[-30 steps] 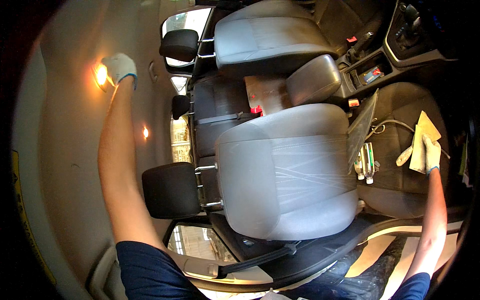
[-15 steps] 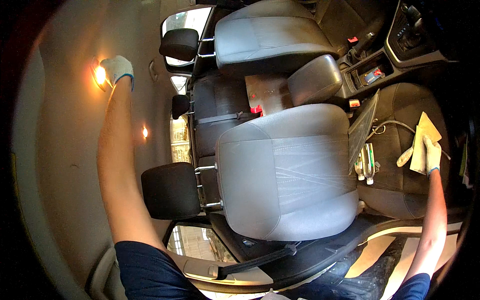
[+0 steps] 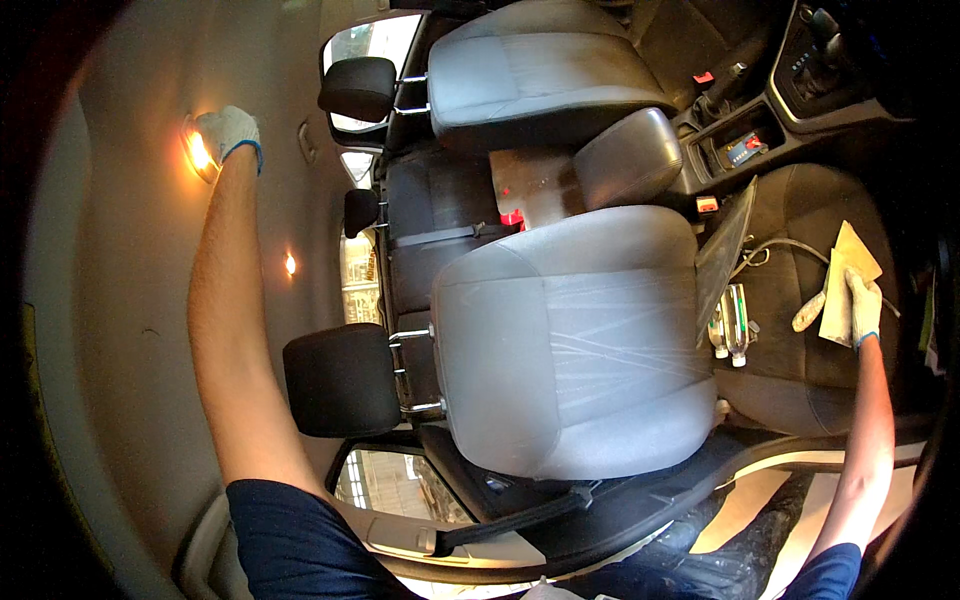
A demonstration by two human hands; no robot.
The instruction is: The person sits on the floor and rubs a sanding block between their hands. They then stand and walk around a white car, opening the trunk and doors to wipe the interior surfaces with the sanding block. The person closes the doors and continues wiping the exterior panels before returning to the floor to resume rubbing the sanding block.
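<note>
My left hand (image 3: 229,132), in a white knit glove with a blue cuff, is raised to a lit roof lamp (image 3: 200,150) on the headliner. It touches the lamp's edge; glare and the glove hide its fingers. My right hand (image 3: 864,308), gloved the same way, is closed on a tan folded sheet (image 3: 847,250) above the dark seat cushion (image 3: 800,380). A pale oblong thing (image 3: 808,312) sticks out beside the sheet; I cannot tell what it is. A grey cable (image 3: 785,241) runs across the cushion toward the sheet.
Clear plastic bottles (image 3: 735,325) lie on the cushion next to the grey seatback (image 3: 600,350). Another seat (image 3: 540,75), an armrest (image 3: 632,160) and a gear lever (image 3: 825,30) are farther off. A second small lamp (image 3: 290,264) glows on the headliner.
My left hand has shifted slightly left and up along the lamp, and more of the lit lens shows. My right hand and the tan sheet have hardly moved.
</note>
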